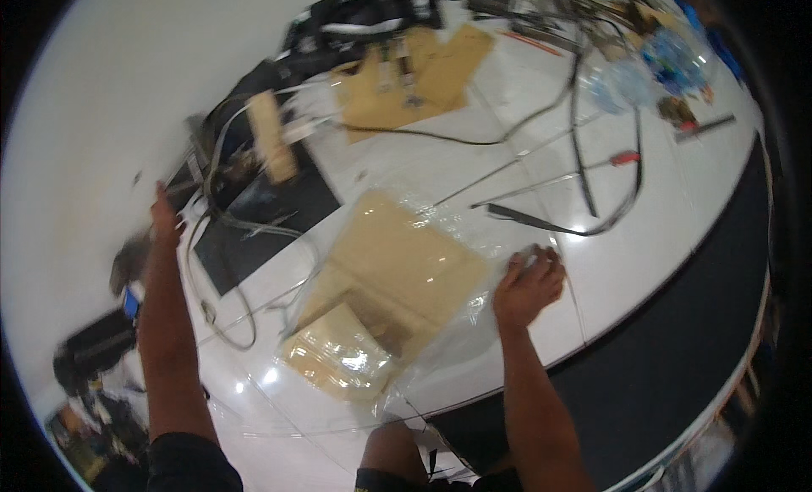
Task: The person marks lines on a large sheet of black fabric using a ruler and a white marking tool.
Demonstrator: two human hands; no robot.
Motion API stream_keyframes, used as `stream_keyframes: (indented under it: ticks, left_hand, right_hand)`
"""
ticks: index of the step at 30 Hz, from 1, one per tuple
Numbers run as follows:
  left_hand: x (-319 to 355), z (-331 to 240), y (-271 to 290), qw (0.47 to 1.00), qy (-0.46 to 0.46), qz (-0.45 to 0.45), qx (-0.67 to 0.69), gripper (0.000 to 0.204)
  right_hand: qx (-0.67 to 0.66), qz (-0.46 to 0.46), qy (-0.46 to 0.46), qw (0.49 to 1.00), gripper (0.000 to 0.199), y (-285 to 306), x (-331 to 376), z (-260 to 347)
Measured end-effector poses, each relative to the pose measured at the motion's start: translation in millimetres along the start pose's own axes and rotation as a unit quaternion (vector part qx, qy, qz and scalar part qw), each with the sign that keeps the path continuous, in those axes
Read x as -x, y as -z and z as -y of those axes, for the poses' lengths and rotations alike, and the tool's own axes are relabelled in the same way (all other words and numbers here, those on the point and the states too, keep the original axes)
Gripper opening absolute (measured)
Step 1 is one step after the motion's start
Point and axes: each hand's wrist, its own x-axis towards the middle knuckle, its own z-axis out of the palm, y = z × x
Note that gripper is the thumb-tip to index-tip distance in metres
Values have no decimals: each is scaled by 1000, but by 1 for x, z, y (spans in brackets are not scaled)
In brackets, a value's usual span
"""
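My right hand (529,282) is closed on the edge of a clear plastic sheet (457,238) that lies over tan cardboard pieces (397,272) on the white floor. A folded tan piece in shiny plastic wrap (342,357) lies at the near end. My left hand (163,213) reaches out to the left, blurred, its fingers close to a tangle of grey cables (216,213) and a black mat (271,204). Whether that hand grips anything is unclear.
A wooden block (272,137) lies on the black mat. More tan cardboard (423,73) with small parts lies farther off. Black cables (592,153), a red-handled screwdriver (624,159), clear plastic bags (643,69) and a black bag (364,18) are scattered beyond. A dark strip (677,323) runs at right.
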Motion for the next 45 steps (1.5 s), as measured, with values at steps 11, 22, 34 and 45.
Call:
stream_keyframes:
  ticks: [11,22,34,45]
  left_hand:
    - [-141,13,-10,839,-339,351,-239,54]
    - [-180,19,81,680,-418,-205,-567,44]
    - [73,73,186,792,-562,-200,-128,58]
    - [569,247,180,710,-623,253,-209,53]
  right_hand:
    - [-7,27,-37,999,44,4,1,5]
    - [-49,-7,0,999,42,10,-5,15]
    - [-184,-45,44,981,47,24,10,-15]
    - [-540,314,147,767,66,331,227,-72]
